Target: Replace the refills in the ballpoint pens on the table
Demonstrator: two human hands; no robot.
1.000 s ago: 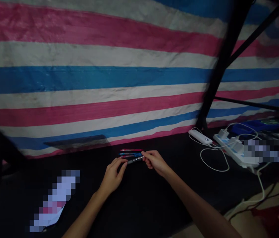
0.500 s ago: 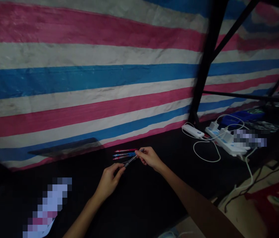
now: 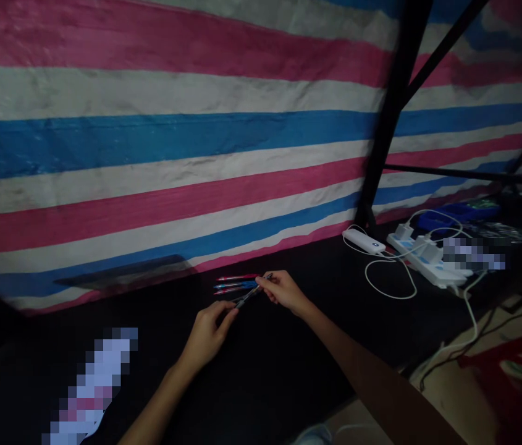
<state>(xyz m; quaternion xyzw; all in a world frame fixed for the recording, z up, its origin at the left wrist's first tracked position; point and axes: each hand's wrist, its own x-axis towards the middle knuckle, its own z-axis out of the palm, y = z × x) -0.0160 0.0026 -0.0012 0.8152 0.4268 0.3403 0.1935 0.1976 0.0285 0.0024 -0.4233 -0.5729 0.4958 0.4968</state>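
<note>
Two hands of mine met over one slim dark-and-clear pen (image 3: pixel 246 299), held slantwise just above or against the black surface (image 3: pixel 261 364); I could not tell whether it touched. My left hand (image 3: pixel 209 330) pinched its nearer, lower end between thumb and fingers, and my right hand (image 3: pixel 283 292) gripped the farther, upper end, with a bit of it showing past the thumb.

Just beyond the pen lay three more, close together and roughly side by side: a slim red pen (image 3: pixel 237 277) at the back, a slim blue pen (image 3: pixel 237 285) in the middle and a thin reddish clear-barrelled pen (image 3: pixel 228 290) in front. My right hand partly hid their right ends.

Well off to the right sat a white oblong device (image 3: pixel 363 241) with a looped white cable (image 3: pixel 390 296) beside it, then a long white power strip (image 3: pixel 432 272) with plugs in it. Near my left forearm lay a pale blurred-out item (image 3: pixel 91 386). Behind everything hung a pink, white and blue striped plastic sheet (image 3: pixel 149 136).
</note>
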